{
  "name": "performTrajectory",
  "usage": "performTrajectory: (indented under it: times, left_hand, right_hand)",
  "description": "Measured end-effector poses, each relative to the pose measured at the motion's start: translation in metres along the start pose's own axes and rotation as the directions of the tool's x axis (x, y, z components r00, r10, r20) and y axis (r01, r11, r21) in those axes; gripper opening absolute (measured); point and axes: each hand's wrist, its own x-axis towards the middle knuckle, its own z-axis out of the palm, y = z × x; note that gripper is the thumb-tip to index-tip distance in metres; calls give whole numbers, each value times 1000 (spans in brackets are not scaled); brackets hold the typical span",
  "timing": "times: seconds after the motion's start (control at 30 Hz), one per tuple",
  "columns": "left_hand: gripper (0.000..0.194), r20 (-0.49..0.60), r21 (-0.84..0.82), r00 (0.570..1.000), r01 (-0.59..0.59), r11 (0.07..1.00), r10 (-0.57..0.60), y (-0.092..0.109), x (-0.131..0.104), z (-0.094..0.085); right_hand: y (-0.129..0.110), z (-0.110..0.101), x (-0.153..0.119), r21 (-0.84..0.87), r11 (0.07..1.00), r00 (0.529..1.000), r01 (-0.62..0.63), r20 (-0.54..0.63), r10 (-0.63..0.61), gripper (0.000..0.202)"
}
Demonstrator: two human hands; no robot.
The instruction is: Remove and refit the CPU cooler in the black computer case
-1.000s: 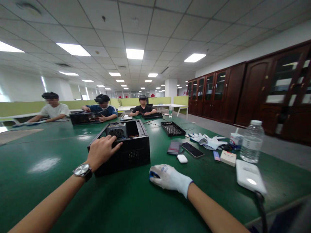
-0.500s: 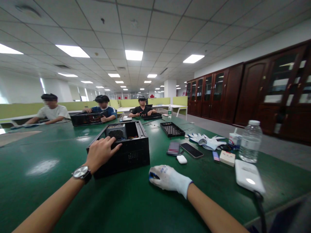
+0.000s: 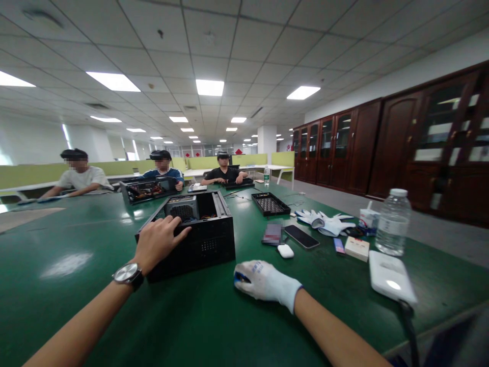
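My bare left hand [image 3: 162, 239], with a watch on the wrist, grips the near top edge of a black computer case [image 3: 194, 250]. Its fingers hook over the rim and the thumb lies along the front edge. The case is open on top, and a grey power supply [image 3: 182, 207] shows inside. My right hand [image 3: 263, 280], in a white work glove with blue on the palm side, rests on the green table [image 3: 214, 316] to the right of the case. Those fingers are curled closed; whatever they may hold is hidden.
On the right lie a phone [image 3: 301, 236], a white earbud case [image 3: 285, 251], white gloves [image 3: 324, 222], a small box [image 3: 357, 248], a water bottle [image 3: 393, 224] and a white device [image 3: 391, 278]. A black panel [image 3: 270, 204] lies beyond. Three people sit across the table.
Both my hands stay in place. Across the table, the middle-left person's computer case has tipped and shifted right, so its inside shows. The far person's hands have moved slightly.
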Motion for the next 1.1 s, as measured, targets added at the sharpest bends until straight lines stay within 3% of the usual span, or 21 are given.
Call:
performTrajectory:
  times: [0.93,1.1]
  left_hand:
    - [49,-6,-26,1000,4,1000,-4,-1,0,1]
    - [49,26,-53,1000,4,999,-2,-1,1,-3]
  right_hand:
    - [3,6,0,10,999,999,-33,6,33,45]
    - [5,5,3,60,997,999,-43,-16,44,37]
